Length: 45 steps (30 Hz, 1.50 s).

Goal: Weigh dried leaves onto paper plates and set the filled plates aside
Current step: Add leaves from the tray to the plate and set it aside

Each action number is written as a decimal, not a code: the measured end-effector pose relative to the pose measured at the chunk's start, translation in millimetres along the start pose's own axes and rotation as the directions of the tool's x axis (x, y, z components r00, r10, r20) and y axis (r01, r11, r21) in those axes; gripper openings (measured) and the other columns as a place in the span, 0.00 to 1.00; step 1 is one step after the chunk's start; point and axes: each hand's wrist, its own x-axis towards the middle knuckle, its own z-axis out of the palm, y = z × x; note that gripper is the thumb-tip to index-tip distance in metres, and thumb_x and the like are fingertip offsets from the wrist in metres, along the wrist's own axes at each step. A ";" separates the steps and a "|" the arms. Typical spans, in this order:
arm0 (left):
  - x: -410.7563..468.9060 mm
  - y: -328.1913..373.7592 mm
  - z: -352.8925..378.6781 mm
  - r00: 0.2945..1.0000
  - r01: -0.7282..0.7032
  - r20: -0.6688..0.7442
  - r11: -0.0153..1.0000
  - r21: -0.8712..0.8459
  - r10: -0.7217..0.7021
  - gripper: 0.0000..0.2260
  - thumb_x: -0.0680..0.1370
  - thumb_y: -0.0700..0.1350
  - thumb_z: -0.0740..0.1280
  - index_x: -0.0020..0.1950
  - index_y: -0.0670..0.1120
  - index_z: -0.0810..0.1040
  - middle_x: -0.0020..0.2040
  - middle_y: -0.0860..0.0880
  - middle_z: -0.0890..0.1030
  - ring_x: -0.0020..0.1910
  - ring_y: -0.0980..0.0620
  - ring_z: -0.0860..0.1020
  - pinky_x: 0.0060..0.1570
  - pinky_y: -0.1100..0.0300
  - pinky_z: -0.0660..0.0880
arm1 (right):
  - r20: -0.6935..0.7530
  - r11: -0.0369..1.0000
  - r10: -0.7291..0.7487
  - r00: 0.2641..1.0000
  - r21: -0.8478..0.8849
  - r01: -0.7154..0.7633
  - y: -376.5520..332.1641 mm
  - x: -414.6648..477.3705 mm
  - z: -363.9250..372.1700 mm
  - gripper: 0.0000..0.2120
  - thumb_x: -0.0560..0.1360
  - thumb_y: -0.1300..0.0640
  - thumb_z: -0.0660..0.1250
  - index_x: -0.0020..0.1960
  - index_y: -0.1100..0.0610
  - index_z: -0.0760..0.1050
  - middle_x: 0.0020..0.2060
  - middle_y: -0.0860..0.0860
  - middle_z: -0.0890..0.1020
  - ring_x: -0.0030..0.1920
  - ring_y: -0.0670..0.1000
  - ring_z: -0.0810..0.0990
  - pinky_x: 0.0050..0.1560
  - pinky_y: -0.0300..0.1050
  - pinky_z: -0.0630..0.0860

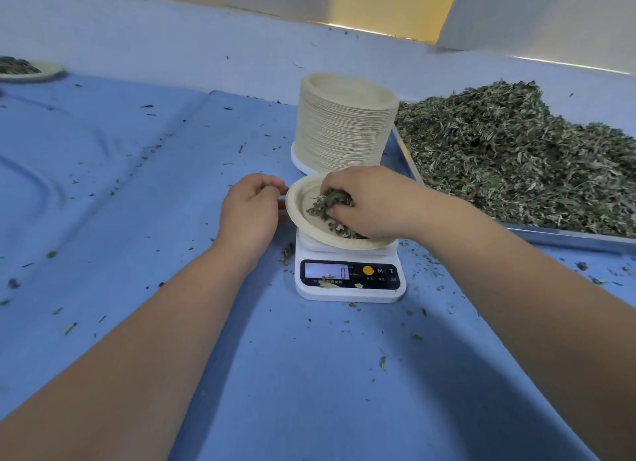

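Bright, even light from above — soft, faint shadows pool on the near blue worktop (309,374). Wide-angle bending curves the far edge; the far-left filled plate (32,71) looks blurred.

- Clutching dried leaves (327,206) in right hand (373,202), down in the paper plate (295,216) on the scale (349,293)
- Pinching its rim with left hand (250,207)
- Showing 0 on display (327,271)

hands (251,205) (373,202) 2 | scale (347,292) 1 | stack (344,126) 1 | single plates (293,202) (51,71) 2 | tray (550,231) 1
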 end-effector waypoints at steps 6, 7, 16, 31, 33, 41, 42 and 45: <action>0.6 0.0 0.0 1.000 0.002 0.002 1.000 -0.005 -0.002 0.12 0.79 0.37 0.59 0.47 0.47 0.82 0.48 0.49 0.86 0.39 0.55 0.85 0.46 0.56 0.82 | 0.054 0.925 -0.008 0.999 0.379 -0.013 11.4 -18.8 -6.5 0.24 0.75 0.47 0.70 0.67 0.33 0.68 0.63 0.40 0.76 0.61 0.46 0.77 0.61 0.45 0.75; 0.3 0.2 -0.1 1.000 0.002 -0.001 1.000 -0.003 -0.002 0.12 0.78 0.37 0.59 0.47 0.47 0.82 0.48 0.48 0.86 0.39 0.56 0.85 0.47 0.55 0.83 | 0.012 0.883 0.000 1.000 0.469 -0.006 16.3 -22.3 -6.5 0.23 0.74 0.47 0.70 0.66 0.32 0.69 0.64 0.38 0.76 0.64 0.44 0.76 0.64 0.46 0.75; -1.7 2.4 1.2 1.000 -0.004 -0.006 1.000 0.026 0.004 0.14 0.78 0.36 0.58 0.45 0.48 0.82 0.48 0.48 0.85 0.40 0.56 0.84 0.45 0.57 0.82 | -0.470 0.900 0.401 0.786 0.361 -0.243 99.9 -44.5 34.4 0.13 0.81 0.43 0.60 0.61 0.47 0.75 0.41 0.49 0.83 0.37 0.52 0.81 0.41 0.47 0.77; -1.6 1.5 -0.1 1.000 -0.017 0.007 0.999 0.048 0.016 0.14 0.78 0.36 0.58 0.45 0.47 0.83 0.46 0.47 0.85 0.39 0.56 0.83 0.43 0.59 0.81 | -0.300 0.848 0.521 0.799 0.078 -0.524 107.2 -48.5 46.9 0.25 0.82 0.37 0.53 0.37 0.55 0.68 0.32 0.53 0.75 0.32 0.54 0.71 0.37 0.47 0.68; -1.9 1.7 -0.2 1.000 -0.016 0.008 0.999 0.048 0.016 0.14 0.78 0.36 0.59 0.45 0.47 0.83 0.45 0.47 0.85 0.39 0.55 0.83 0.44 0.58 0.81 | -0.306 0.850 0.517 0.799 0.075 -0.522 105.5 -48.6 46.6 0.24 0.82 0.38 0.54 0.37 0.55 0.68 0.32 0.53 0.74 0.32 0.56 0.72 0.42 0.50 0.71; -2.8 1.9 0.3 1.000 -0.020 0.018 0.999 0.048 0.019 0.14 0.78 0.36 0.58 0.45 0.46 0.83 0.44 0.47 0.84 0.36 0.56 0.82 0.40 0.63 0.79 | -0.520 0.918 0.376 0.767 0.092 -0.387 93.3 -46.6 43.7 0.17 0.81 0.46 0.58 0.56 0.58 0.77 0.34 0.51 0.75 0.42 0.61 0.77 0.51 0.55 0.73; -2.7 1.8 0.2 1.000 -0.020 0.018 0.999 0.049 0.019 0.14 0.78 0.36 0.58 0.45 0.46 0.83 0.44 0.47 0.84 0.36 0.56 0.82 0.40 0.63 0.79 | -0.520 0.917 0.377 0.766 0.095 -0.386 92.8 -46.7 43.8 0.16 0.81 0.47 0.59 0.56 0.58 0.77 0.34 0.51 0.74 0.42 0.61 0.77 0.50 0.55 0.73; -2.1 1.8 -0.5 1.000 -0.021 0.019 0.998 0.054 0.020 0.13 0.78 0.36 0.59 0.46 0.46 0.83 0.44 0.47 0.84 0.36 0.56 0.82 0.40 0.64 0.78 | -0.465 0.881 0.458 0.758 0.124 -0.457 97.2 -48.5 43.7 0.16 0.80 0.45 0.58 0.54 0.56 0.76 0.34 0.51 0.75 0.39 0.59 0.73 0.50 0.56 0.75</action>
